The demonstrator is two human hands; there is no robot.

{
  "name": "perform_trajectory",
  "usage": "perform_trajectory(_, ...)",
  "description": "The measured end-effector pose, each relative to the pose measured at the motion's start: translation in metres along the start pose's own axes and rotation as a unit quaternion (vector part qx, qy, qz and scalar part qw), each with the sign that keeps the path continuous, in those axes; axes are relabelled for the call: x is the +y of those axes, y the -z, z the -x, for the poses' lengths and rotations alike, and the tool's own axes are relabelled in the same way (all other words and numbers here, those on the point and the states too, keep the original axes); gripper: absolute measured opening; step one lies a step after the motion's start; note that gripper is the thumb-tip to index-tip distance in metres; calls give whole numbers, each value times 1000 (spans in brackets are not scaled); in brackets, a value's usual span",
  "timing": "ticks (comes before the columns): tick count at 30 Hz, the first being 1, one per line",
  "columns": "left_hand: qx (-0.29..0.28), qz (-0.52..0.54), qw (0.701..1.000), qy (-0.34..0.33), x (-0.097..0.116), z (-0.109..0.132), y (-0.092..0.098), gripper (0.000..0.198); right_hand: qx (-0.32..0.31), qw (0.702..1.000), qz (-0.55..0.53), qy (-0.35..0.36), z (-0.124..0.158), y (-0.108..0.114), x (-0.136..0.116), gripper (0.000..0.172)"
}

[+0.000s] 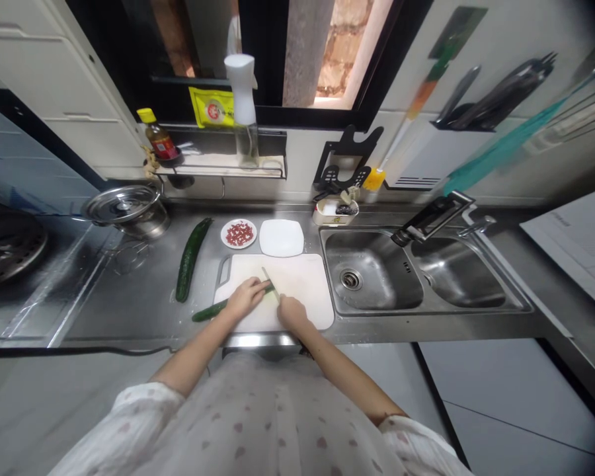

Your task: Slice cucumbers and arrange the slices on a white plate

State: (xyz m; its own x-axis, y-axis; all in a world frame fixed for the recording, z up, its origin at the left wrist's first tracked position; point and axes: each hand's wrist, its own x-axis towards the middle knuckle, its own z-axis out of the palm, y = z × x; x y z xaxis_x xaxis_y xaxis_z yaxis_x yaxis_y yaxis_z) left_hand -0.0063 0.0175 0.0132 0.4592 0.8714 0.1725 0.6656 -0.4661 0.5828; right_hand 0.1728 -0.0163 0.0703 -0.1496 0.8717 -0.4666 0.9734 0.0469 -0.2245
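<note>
A white cutting board [307, 284] lies on the steel counter in front of me. Across its left part runs a cucumber [207, 313], its near end jutting past the board's left edge. My left hand [246, 299] is closed over the cucumber's right part, fingers pressing it down. In my right hand [291, 312] is a knife [268, 274], gripped by the handle, its blade at the cucumber's right end beside my left fingertips. A second, whole cucumber [192, 261] rests left of the board. Behind the board stand a plate of diced reddish pieces [238, 233] and a white square plate [281, 237].
To the right is a double sink [371, 271] with a black faucet [429, 218]. A lidded steel pot [129, 210] stands back left, near the stove. A narrow shelf [218, 165] holds bottles below the window. A utensil holder [335, 213] sits behind the sink.
</note>
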Motion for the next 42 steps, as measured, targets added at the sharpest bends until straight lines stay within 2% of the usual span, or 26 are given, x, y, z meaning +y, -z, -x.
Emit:
perform_trajectory(8,4,-15,1000,-6,-2,0,-1,35,16,1000,-14,7,-25,11,-15,34)
perform_trajectory(14,-2,-16,1000,0,0,0,1,35,17,999,-32,-3,-30,12,-17,33)
perform_trajectory(20,-7,-10,1000,2,3,0,4,37,15,1000,-18,3,-19,6,-11,34)
perform_trajectory(34,-2,-4,1000,16,5,0,3,38,-9,1000,14,-27,29,-15,11,29)
perform_trajectory(42,3,-17,1000,3,5,-1,3,37,-4,1000,8,-25,26,-15,13,29)
